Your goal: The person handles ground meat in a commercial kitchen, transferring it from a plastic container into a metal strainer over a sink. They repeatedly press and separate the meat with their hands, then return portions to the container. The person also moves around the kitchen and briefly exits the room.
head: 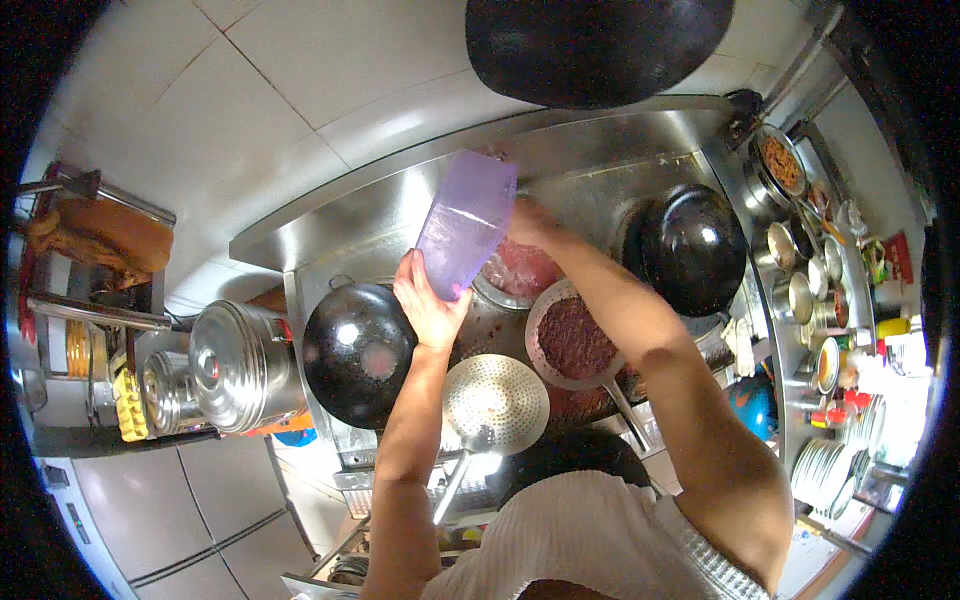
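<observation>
My left hand [429, 300] grips the lower end of a translucent purple plastic container [469, 217], which is tilted over the steel cooktop. At the container's right side is my right hand [531, 223], blurred and partly hidden behind it; whether its fingers hold the rim or anything else cannot be told. Below the hands, a round metal pot [491, 289] holds reddish, wet contents [525, 268]. Nearer to me, a perforated ladle [574, 330] carries a dark red, minced-looking mass, and a second perforated skimmer [495, 401] lies bare with its handle towards me.
Black woks stand left [358, 356] and right [694, 251]. A steel backsplash [360, 214] runs behind. Lidded steel pots [232, 367] stand far left. On the right counter are seasoning bowls [799, 296], a pan of brown food [780, 161] and stacked plates [821, 469].
</observation>
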A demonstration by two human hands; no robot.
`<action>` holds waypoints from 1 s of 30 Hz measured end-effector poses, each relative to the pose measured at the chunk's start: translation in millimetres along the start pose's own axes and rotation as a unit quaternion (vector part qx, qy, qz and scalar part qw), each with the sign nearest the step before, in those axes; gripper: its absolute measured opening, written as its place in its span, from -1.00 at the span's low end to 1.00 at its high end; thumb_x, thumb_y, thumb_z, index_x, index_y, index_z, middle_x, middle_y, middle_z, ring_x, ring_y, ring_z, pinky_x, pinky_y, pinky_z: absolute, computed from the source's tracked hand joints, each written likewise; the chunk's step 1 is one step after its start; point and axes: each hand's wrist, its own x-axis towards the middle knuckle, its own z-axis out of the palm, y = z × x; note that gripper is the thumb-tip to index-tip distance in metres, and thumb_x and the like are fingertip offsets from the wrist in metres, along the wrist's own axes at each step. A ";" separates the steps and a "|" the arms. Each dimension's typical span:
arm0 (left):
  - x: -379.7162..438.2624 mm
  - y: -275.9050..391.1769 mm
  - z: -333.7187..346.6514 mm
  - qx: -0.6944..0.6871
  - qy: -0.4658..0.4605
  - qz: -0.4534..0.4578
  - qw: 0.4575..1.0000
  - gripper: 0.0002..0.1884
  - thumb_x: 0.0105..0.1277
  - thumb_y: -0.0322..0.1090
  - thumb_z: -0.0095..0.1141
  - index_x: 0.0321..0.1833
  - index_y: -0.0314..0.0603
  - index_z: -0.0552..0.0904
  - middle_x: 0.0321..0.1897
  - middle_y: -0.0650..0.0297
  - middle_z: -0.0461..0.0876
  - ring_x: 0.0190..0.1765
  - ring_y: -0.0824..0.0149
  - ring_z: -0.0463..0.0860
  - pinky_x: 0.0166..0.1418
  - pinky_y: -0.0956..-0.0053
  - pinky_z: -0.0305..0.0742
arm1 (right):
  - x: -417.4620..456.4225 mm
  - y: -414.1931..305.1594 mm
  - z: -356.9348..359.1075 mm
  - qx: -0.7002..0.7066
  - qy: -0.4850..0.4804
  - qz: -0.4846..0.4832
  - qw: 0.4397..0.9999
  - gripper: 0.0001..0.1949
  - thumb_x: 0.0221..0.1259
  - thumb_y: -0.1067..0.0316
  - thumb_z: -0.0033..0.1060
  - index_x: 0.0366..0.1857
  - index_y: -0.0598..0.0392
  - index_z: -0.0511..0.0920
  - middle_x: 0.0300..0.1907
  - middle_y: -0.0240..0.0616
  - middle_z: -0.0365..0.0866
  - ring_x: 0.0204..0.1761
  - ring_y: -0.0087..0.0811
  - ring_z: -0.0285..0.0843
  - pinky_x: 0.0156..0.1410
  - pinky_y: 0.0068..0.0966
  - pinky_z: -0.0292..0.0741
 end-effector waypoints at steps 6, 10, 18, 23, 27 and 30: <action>-1.4 14.8 -44.5 -0.018 -0.001 0.104 0.994 -0.06 0.14 -0.07 0.46 0.59 -0.09 0.30 0.39 -0.16 0.42 0.36 -0.23 0.45 0.40 -0.18 0.35 | -139.6 64.7 8.8 0.028 0.012 0.149 0.988 -0.60 0.41 0.09 0.18 0.24 -0.05 0.66 0.05 0.13 0.74 0.14 0.16 0.69 0.21 -0.05 0.62; -7.6 24.5 -48.5 -0.008 -0.037 0.196 0.980 -0.16 0.16 -0.11 0.43 0.52 -0.09 0.39 0.38 -0.13 0.43 0.35 -0.20 0.46 0.39 -0.17 0.37 | -291.1 129.0 48.4 -0.049 0.021 0.120 0.991 -0.62 0.39 0.14 0.12 0.19 0.02 0.66 -0.05 0.13 0.76 0.03 0.17 0.72 0.20 0.01 0.60; 11.7 33.0 -60.2 0.051 -0.046 0.226 0.972 -0.20 0.16 -0.17 0.38 0.52 -0.02 0.42 0.40 -0.08 0.43 0.38 -0.15 0.45 0.41 -0.11 0.35 | -485.4 163.6 104.4 -0.043 -0.273 0.234 0.932 -0.47 0.30 -0.11 0.25 0.01 0.24 0.65 -0.07 0.10 0.76 -0.01 0.08 0.77 0.17 -0.02 0.64; -20.5 47.5 -58.0 0.064 0.016 0.041 0.997 -0.11 0.09 -0.22 0.38 0.57 -0.14 0.38 0.34 -0.13 0.45 0.36 -0.18 0.45 0.44 -0.11 0.34 | -509.1 181.3 132.9 0.370 -0.187 0.337 0.845 -0.52 0.35 -0.10 0.42 -0.07 0.21 0.65 -0.44 -0.13 0.74 -0.48 -0.32 0.74 -0.30 -0.30 0.72; -69.5 68.8 -59.8 0.032 0.028 -0.129 0.991 -0.02 0.01 -0.17 0.42 0.60 -0.10 0.33 0.33 -0.15 0.46 0.33 -0.23 0.47 0.43 -0.10 0.34 | -513.8 239.4 161.8 0.460 -0.216 0.240 0.827 -0.54 0.33 -0.09 0.47 -0.43 0.16 0.60 -0.60 -0.29 0.61 -0.57 -0.45 0.62 -0.45 -0.37 0.59; -112.8 75.0 -72.0 0.065 0.053 -0.236 0.968 -0.03 0.04 -0.14 0.47 0.59 -0.08 0.35 0.25 -0.17 0.51 0.29 -0.27 0.51 0.40 -0.09 0.40 | -511.4 234.9 129.5 0.421 -0.227 0.236 0.846 -0.57 0.37 -0.06 0.41 -0.43 0.12 0.59 -0.62 -0.33 0.55 -0.60 -0.46 0.51 -0.47 -0.38 0.49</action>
